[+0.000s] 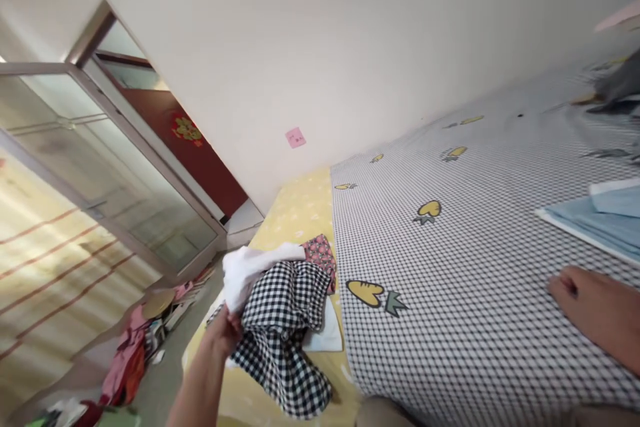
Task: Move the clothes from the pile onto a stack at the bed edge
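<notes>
My left hand [229, 329] pinches the lower end of a white cloth [242, 275] at the left of the pile. Right against its fingers lies a crumpled black-and-white checked garment [287, 297], partly under the white cloth. Behind these shows a red patterned cloth [320, 253], and a pale blue-white cloth [327, 330] sticks out on the right. My right hand [577, 297] is curled into a fist with nothing visible in it, resting on or just over the checked bedsheet [475, 267]. Folded light blue cloth [595, 217] lies just beyond it.
Yellow bedding [303, 203] runs along the bed's left side. A grey item [617, 90] lies at the far right. Clothes [127, 353] and other things are on the floor at left, near a glazed door [100, 160]. A pink note [295, 137] is on the wall.
</notes>
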`<state>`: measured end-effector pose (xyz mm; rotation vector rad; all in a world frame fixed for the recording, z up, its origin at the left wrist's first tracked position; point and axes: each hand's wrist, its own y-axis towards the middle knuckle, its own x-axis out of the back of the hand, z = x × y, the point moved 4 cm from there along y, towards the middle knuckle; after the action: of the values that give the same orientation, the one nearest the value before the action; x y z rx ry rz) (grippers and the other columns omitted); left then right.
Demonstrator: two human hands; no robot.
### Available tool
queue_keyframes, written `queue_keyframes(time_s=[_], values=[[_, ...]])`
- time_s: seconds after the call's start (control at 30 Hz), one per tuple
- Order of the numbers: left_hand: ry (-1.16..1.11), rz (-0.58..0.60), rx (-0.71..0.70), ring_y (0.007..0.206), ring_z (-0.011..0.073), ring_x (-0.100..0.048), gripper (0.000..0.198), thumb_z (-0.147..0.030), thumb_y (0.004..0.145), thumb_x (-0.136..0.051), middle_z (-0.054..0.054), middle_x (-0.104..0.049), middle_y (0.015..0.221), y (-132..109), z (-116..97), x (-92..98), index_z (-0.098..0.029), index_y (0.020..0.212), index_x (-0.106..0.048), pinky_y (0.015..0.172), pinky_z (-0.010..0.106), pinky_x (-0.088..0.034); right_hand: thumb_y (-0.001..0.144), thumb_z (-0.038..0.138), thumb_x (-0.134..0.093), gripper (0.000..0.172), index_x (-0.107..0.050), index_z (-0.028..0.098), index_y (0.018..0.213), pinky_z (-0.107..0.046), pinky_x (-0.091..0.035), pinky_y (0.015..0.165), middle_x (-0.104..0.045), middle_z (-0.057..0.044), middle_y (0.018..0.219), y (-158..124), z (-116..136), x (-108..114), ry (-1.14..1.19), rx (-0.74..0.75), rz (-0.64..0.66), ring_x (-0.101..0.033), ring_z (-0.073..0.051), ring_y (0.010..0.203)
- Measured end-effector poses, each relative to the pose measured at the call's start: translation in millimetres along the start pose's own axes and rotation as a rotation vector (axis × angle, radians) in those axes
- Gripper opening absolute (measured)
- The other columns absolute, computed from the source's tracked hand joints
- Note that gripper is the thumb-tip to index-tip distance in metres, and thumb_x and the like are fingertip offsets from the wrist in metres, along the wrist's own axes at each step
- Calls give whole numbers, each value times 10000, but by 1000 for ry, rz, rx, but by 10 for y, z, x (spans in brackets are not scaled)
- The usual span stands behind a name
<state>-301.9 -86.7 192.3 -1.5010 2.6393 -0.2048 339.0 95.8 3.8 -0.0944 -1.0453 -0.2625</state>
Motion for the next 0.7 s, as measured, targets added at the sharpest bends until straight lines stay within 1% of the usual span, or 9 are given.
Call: queue_keyframes(time_s=[0.07, 0.13, 0.2, 0.27, 0.4, 0.43, 0.5, 0.6, 0.7], values=[[0, -30, 146, 370, 69, -334, 448, -329, 908, -665, -70, -356, 439, -91, 494, 132, -209, 561, -408, 384, 184, -292, 879, 317, -569, 362, -535, 265, 522, -394, -215, 676, -695, -99, 771, 8, 2, 10, 17, -11, -5, -535, -218, 609], [-9, -59, 235, 388, 85, -413, 417, -315, 860, -709, -50, -432, 468, -189, 869, 208, -204, 561, -442, 417, 201, -372, 880, 317, -555, 365, -523, 269, 520, -393, -221, 672, -703, -98, 787, -2, 20, 38, 22, -13, -19, -547, -230, 625], [-14, -88, 270, 411, 100, -464, 357, -280, 831, -708, -36, -483, 499, -273, 1107, 260, -204, 575, -470, 446, 216, -414, 902, 315, -524, 383, -510, 269, 522, -396, -234, 674, -712, -98, 813, -21, 47, 71, 15, -15, -26, -567, -238, 656], [-14, -123, 265, 449, 110, -508, 269, -223, 829, -649, -20, -530, 544, -335, 1223, 308, -207, 606, -499, 486, 224, -445, 923, 317, -496, 405, -499, 269, 521, -399, -244, 674, -714, -100, 817, -36, 65, 87, 1, -29, -12, -574, -240, 666], [40, -241, 143, 674, 159, -633, 85, -200, 818, -557, 16, -621, 721, -414, 1189, 443, -222, 735, -551, 680, 294, -545, 899, 305, -507, 402, -492, 264, 499, -398, -239, 659, -702, -109, 757, -25, 65, 83, 1, 14, -59, -555, -239, 611], [72, -284, 94, 795, 193, -661, 29, -231, 810, -568, 26, -636, 788, -433, 1141, 486, -228, 782, -561, 760, 335, -560, 892, 304, -508, 404, -492, 261, 491, -398, -237, 656, -697, -112, 742, -17, 55, 76, 2, 34, -85, -550, -238, 597], [151, -391, -16, 1119, 274, -621, 148, -291, 790, -598, 56, -648, 975, -488, 1014, 567, -239, 927, -581, 964, 432, -526, 893, 311, -497, 416, -500, 257, 481, -401, -240, 654, -693, -118, 728, 0, 25, 54, 3, 59, -120, -548, -239, 586], [384, -566, -331, 1408, 340, -419, 440, -337, 814, -562, 144, -571, 1288, -660, 734, 598, -208, 1233, -537, 1156, 541, -374, 911, 325, -474, 426, -507, 258, 492, -403, -248, 654, -695, -113, 731, 19, -19, 21, 1, 60, -118, -562, -246, 603], [633, -642, -733, 1463, 385, -356, 551, -401, 890, -478, 236, -484, 1437, -966, 515, 393, -143, 1376, -467, 1183, 623, -313, 914, 317, -497, 396, -518, 260, 523, -399, -244, 656, -706, -101, 766, 34, -31, -2, -13, 54, -99, -577, -245, 643]])
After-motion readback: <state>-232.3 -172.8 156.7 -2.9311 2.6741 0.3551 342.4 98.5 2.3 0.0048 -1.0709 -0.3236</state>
